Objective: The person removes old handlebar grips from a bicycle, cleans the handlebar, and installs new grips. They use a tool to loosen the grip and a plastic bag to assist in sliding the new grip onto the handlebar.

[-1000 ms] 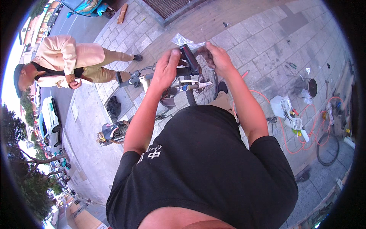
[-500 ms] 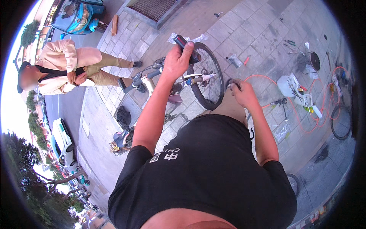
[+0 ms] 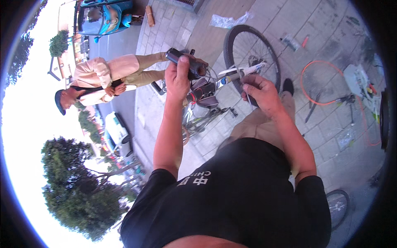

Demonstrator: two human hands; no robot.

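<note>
My left hand (image 3: 178, 78) is closed around a thick black cylinder (image 3: 176, 54), thumb on top. A round opening shows at the cylinder's right end; whether it is fixed to the handlebar I cannot tell. My right hand (image 3: 260, 95), fingers pinched together, holds a thin pale rod (image 3: 250, 102) in front of the wheel. Its exact kind is not clear. Just beyond the hands stands a bicycle, its front tyre (image 3: 228, 49) black and its fork (image 3: 253, 68) white. Behind my left hand the frame and handlebar are partly hidden.
Facing the bicycle, a person (image 3: 93, 78) in a pale jacket stands at the left. Clear plastic (image 3: 231, 20) lies beyond the wheel. To the right are an orange hose (image 3: 304, 78), a white tool box (image 3: 359, 82) and a loose wheel (image 3: 348, 204).
My right hand has come up from beside my leg toward the wheel, and the thin rod now shows in it. My left hand still grips the black cylinder. The whole view has shifted.
</note>
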